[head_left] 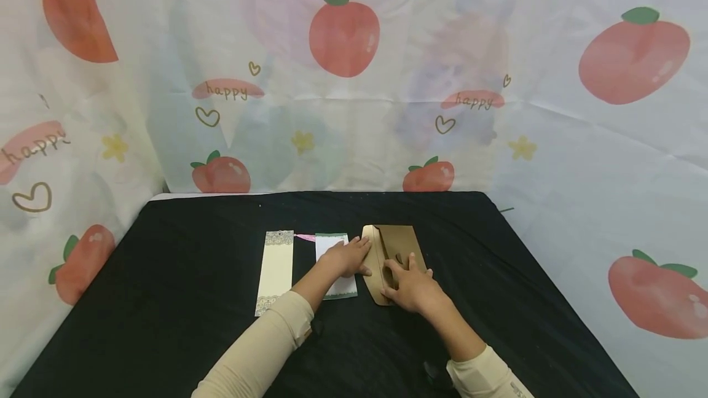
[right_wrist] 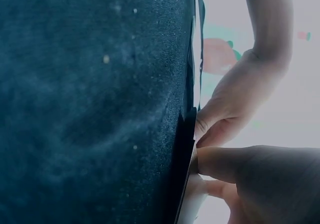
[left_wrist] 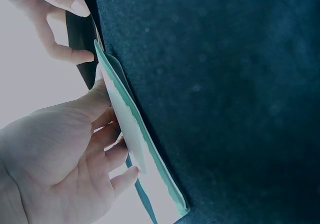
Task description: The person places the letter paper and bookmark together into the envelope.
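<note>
A brown paper envelope [head_left: 401, 237] lies on the black cloth, its lighter flap folded out to the left and its mouth gaping slightly. My left hand [head_left: 347, 257] rests with fingers extended on the flap's left edge, its palm above a white card with green borders [head_left: 343, 289]. That card also shows in the left wrist view, beneath the left hand [left_wrist: 65, 154]. At the envelope's mouth, my right hand [head_left: 412, 287] touches the paper with thumb and forefinger bent and apart. The right wrist view shows its thumb [right_wrist: 220, 164] against the envelope's edge.
A long cream card [head_left: 278, 266] with patterned ends lies left of the white card. A pink ribbon [head_left: 305, 238] runs between them. Black cloth [head_left: 182, 275] covers the table, and a printed fabric curtain [head_left: 354, 134] hangs behind and at both sides.
</note>
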Action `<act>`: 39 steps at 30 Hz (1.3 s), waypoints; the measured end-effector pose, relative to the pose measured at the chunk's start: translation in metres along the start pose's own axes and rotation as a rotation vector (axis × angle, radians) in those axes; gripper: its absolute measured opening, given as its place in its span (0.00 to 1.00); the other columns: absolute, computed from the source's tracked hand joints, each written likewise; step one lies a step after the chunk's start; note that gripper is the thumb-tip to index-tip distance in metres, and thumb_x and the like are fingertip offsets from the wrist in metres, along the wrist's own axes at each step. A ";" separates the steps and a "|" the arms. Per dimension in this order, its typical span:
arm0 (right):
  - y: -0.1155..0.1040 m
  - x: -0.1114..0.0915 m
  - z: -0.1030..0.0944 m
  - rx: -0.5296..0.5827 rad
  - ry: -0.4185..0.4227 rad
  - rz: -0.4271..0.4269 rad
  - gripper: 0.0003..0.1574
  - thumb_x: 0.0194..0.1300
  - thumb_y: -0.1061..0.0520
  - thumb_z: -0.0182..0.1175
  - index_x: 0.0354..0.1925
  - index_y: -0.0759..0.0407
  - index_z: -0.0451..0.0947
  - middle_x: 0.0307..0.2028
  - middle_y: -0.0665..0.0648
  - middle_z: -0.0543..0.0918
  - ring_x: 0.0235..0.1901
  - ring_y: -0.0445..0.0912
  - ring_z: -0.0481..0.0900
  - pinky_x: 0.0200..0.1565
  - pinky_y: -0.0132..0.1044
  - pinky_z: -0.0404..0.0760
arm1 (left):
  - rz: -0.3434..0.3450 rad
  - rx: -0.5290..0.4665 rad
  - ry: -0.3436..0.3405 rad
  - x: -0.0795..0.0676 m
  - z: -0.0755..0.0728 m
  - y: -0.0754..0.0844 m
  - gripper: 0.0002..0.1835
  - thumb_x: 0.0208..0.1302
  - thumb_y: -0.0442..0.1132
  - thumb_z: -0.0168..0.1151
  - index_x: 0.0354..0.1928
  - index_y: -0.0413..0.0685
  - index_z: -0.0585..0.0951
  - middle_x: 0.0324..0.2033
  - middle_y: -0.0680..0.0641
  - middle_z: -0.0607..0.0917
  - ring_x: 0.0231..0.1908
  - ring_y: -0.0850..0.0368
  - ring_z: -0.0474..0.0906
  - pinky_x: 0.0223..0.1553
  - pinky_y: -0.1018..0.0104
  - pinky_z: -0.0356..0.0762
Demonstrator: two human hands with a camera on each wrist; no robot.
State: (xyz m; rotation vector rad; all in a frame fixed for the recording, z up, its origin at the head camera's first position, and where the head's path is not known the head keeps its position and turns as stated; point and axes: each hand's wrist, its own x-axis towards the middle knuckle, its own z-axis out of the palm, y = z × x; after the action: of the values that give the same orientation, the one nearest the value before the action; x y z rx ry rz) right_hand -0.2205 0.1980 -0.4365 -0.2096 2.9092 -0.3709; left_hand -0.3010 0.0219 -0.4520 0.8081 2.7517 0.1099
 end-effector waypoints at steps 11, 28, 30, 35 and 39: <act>0.001 0.000 -0.004 -0.027 0.043 -0.018 0.43 0.65 0.42 0.72 0.71 0.53 0.69 0.69 0.81 0.64 0.60 0.81 0.69 0.54 0.75 0.70 | -0.002 0.013 -0.005 0.000 -0.001 0.000 0.41 0.74 0.57 0.60 0.81 0.48 0.60 0.80 0.49 0.57 0.78 0.53 0.51 0.74 0.51 0.53; 0.003 0.003 -0.003 -0.075 0.140 -0.039 0.43 0.56 0.39 0.78 0.62 0.52 0.72 0.59 0.75 0.78 0.38 0.69 0.82 0.31 0.62 0.80 | 0.003 0.009 0.015 -0.001 -0.002 0.001 0.41 0.73 0.57 0.61 0.80 0.47 0.62 0.79 0.48 0.58 0.78 0.52 0.52 0.74 0.50 0.54; 0.002 0.003 -0.002 -0.076 0.137 -0.034 0.44 0.55 0.39 0.78 0.64 0.52 0.72 0.59 0.75 0.78 0.39 0.69 0.82 0.32 0.63 0.80 | 0.003 0.020 0.025 -0.001 -0.002 0.001 0.40 0.72 0.57 0.62 0.79 0.48 0.63 0.79 0.48 0.59 0.77 0.52 0.53 0.73 0.50 0.55; 0.001 0.004 -0.002 -0.077 0.131 -0.026 0.45 0.55 0.39 0.79 0.64 0.52 0.72 0.58 0.75 0.78 0.41 0.68 0.82 0.34 0.63 0.80 | 0.003 0.044 0.042 -0.002 -0.002 0.002 0.40 0.72 0.57 0.63 0.79 0.48 0.65 0.79 0.49 0.61 0.77 0.52 0.55 0.73 0.49 0.56; 0.001 0.004 -0.001 -0.075 0.134 -0.026 0.45 0.55 0.39 0.79 0.63 0.52 0.72 0.58 0.75 0.78 0.41 0.68 0.82 0.33 0.63 0.80 | 0.006 0.051 0.050 -0.002 -0.003 0.003 0.40 0.72 0.57 0.64 0.79 0.48 0.65 0.79 0.49 0.60 0.77 0.52 0.55 0.73 0.50 0.56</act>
State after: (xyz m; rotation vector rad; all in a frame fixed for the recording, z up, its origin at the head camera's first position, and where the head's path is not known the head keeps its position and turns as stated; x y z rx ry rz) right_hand -0.2246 0.1987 -0.4363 -0.2434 3.0585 -0.2907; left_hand -0.2984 0.0231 -0.4482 0.8380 2.8102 0.0621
